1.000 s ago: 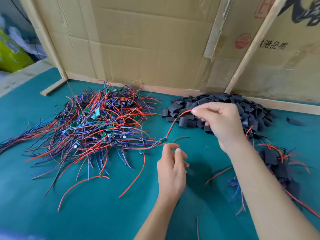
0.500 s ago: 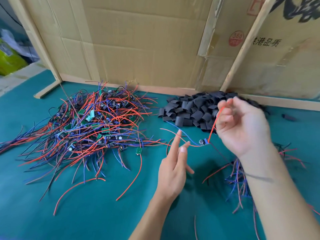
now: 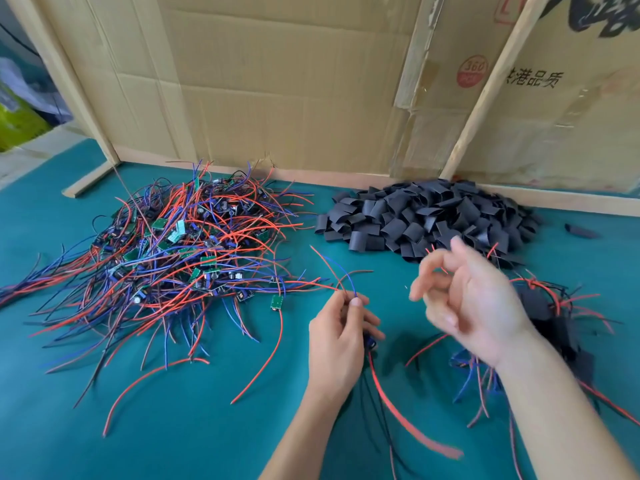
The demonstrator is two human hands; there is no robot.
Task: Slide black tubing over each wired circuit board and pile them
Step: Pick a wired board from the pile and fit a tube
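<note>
My left hand (image 3: 337, 336) grips one wired circuit board (image 3: 370, 341) by its leads. Its red and blue wires stick up past my fingers, and a red wire (image 3: 398, 410) hangs blurred below my palm. My right hand (image 3: 476, 306) hovers to the right, blurred, fingers loosely curled and nothing visibly in them. A big tangle of bare wired boards (image 3: 180, 258) lies to the left. The heap of black tubing pieces (image 3: 426, 216) sits by the cardboard wall. The pile of sleeved boards (image 3: 554, 317) lies on the right, partly hidden by my right forearm.
The work surface is a teal mat (image 3: 173, 427). A cardboard wall (image 3: 294, 98) with wooden strips closes off the back. One stray tubing piece (image 3: 581, 231) lies at the far right. A loose board with a red wire (image 3: 277, 302) lies just left of my left hand.
My right hand has let go of the red wire and drawn back to the right. My left hand has closed on the wired board and now holds it alone.
</note>
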